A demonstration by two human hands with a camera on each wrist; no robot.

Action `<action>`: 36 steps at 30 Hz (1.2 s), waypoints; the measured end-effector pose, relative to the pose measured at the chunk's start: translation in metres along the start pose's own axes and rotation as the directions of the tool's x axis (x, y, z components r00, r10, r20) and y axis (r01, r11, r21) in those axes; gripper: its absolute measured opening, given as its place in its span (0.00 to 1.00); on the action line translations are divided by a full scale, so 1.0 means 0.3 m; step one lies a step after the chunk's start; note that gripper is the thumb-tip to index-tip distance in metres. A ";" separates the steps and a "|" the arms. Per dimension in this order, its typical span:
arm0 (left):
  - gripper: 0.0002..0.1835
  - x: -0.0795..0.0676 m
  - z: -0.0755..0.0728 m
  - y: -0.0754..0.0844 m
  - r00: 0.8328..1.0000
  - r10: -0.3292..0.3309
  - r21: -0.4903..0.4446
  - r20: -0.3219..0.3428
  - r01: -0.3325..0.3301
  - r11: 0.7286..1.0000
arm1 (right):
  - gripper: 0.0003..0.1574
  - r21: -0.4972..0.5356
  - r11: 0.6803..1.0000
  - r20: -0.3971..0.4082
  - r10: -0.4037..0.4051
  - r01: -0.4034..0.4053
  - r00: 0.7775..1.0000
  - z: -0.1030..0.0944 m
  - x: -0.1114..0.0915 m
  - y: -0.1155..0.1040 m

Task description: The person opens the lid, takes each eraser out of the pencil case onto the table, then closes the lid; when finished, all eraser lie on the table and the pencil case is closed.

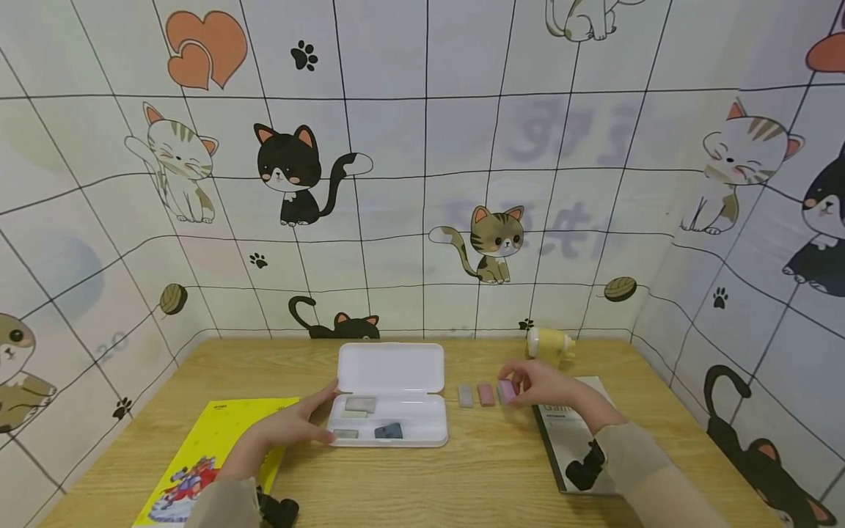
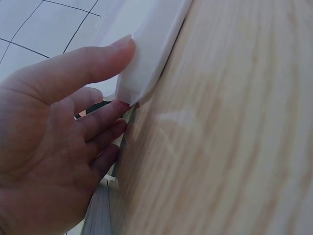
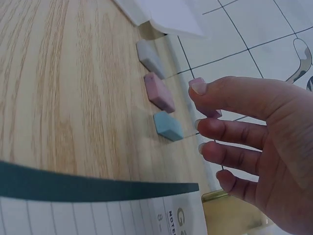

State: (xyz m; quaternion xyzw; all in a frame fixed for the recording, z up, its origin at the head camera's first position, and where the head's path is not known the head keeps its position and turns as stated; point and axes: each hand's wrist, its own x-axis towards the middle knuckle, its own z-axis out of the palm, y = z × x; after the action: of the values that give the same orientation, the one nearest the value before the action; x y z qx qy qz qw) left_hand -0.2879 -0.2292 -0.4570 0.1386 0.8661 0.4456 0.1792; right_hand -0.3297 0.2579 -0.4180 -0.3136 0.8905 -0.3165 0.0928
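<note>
My right hand (image 1: 538, 383) pinches a pinkish-purple eraser (image 3: 208, 103) between thumb and fingers, just above a blue eraser (image 3: 167, 126). Beside that lie a pink eraser (image 1: 485, 395) and a grey eraser (image 1: 465, 396), forming a row on the table. To their left is a white pencil case (image 1: 422, 435) with its lid raised. Inside it are several pale pieces and a dark blue-grey eraser (image 1: 389, 430). My left hand (image 1: 290, 422) rests against the case's left end, thumb at the front corner and fingers loosely extended, as the left wrist view (image 2: 63, 132) also shows.
A yellow book (image 1: 218, 440) lies under my left forearm. Under the right forearm is a grey notebook (image 1: 561, 447) with a dark edge. Behind the right hand a yellow-and-white bottle-like object (image 1: 549, 343) lies near the cat-patterned backdrop (image 1: 396, 220).
</note>
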 end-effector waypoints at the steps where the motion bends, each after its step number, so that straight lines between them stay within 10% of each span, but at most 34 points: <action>1: 0.57 0.000 0.000 0.000 1.000 0.004 0.001 0.002 -0.004 1.000 | 0.27 0.000 1.000 -0.001 0.004 -0.004 1.000 0.000 -0.001 0.007; 36: 0.56 -0.004 0.000 0.006 1.000 0.002 0.008 0.006 -0.002 1.000 | 0.27 0.002 0.992 -0.053 0.128 -0.128 0.990 0.015 -0.012 0.134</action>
State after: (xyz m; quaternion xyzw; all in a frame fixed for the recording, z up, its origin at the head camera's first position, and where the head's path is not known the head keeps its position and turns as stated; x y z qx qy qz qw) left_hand -0.2867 -0.2287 -0.4553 0.1417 0.8671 0.4419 0.1809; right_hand -0.3452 0.2821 -0.4466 -0.2473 0.9111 -0.3175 0.0891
